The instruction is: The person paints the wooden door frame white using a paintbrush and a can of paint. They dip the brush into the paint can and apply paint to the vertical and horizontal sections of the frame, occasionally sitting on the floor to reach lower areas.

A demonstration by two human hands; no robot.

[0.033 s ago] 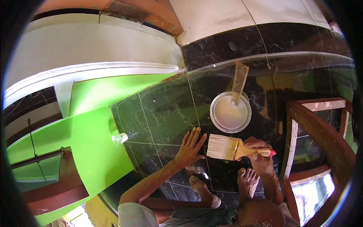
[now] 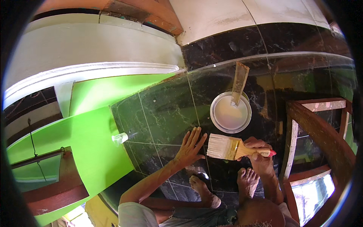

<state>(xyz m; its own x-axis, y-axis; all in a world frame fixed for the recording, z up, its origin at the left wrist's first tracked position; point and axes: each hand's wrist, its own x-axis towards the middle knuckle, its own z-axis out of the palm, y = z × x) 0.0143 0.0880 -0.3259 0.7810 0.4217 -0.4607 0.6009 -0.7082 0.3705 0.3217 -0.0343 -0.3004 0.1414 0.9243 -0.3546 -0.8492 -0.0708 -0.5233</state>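
My left hand (image 2: 189,150) rests with fingers spread on the dark marbled tile floor (image 2: 162,113), left of a wide paintbrush. My right hand (image 2: 259,160) grips the brush's wooden, red-tipped handle. Its pale bristles (image 2: 220,146) point left, just beside my left fingertips. Above the brush stands a round container (image 2: 230,120) of milky liquid, with a flat stained stick (image 2: 239,80) leaning out over its back rim. My bare feet (image 2: 245,181) are on the tiles below both hands.
A brown wooden frame (image 2: 314,126) stands at the right. At the left are a bright green wall (image 2: 87,159) and a small clear cup-like object (image 2: 119,138) by its base. A white ledge (image 2: 94,45) and white tiles (image 2: 223,17) are at the back.
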